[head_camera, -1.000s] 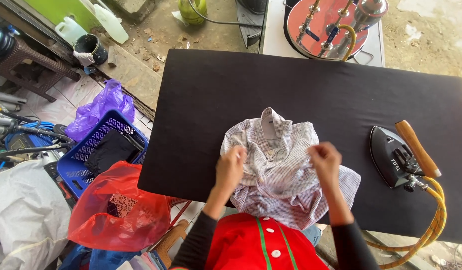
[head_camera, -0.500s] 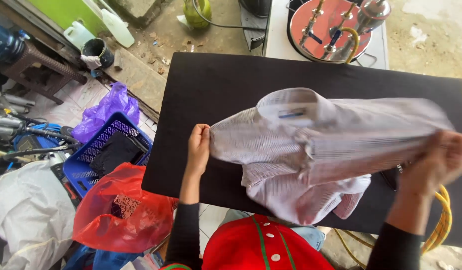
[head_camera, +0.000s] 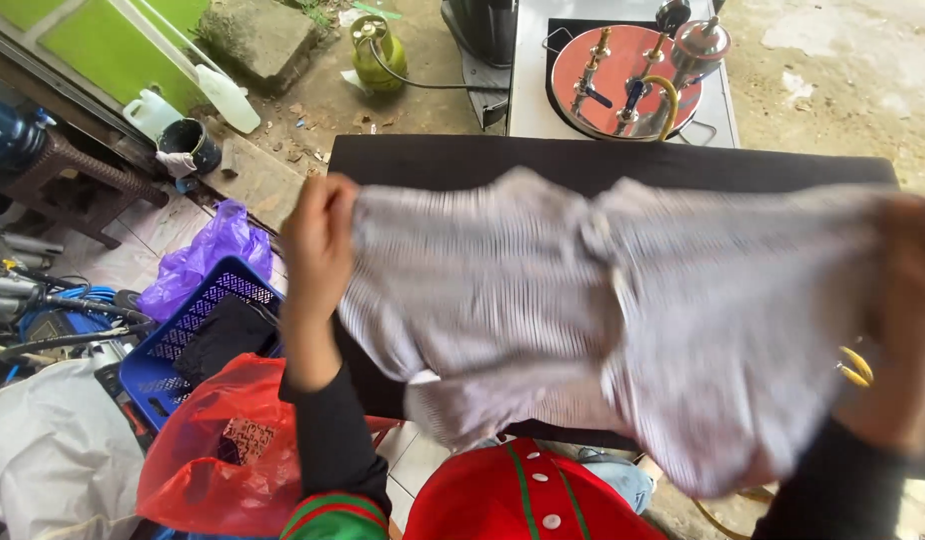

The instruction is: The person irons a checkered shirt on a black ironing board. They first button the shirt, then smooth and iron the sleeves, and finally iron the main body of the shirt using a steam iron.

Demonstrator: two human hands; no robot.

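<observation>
The left hand (head_camera: pixel 321 235) is closed on one edge of a pale striped shirt (head_camera: pixel 593 310), and the right hand (head_camera: pixel 908 320), blurred at the frame's right edge, grips the opposite edge. The shirt is held spread in the air above the black tabletop (head_camera: pixel 463 160), covering most of it. A red plastic bag (head_camera: pixel 218 465) and blue basket (head_camera: pixel 183 340) sit on the floor, left of the tabletop.

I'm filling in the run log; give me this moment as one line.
left hand: grips shirt edge | right hand: grips other edge, blurred | striped shirt: held spread above black table
</observation>
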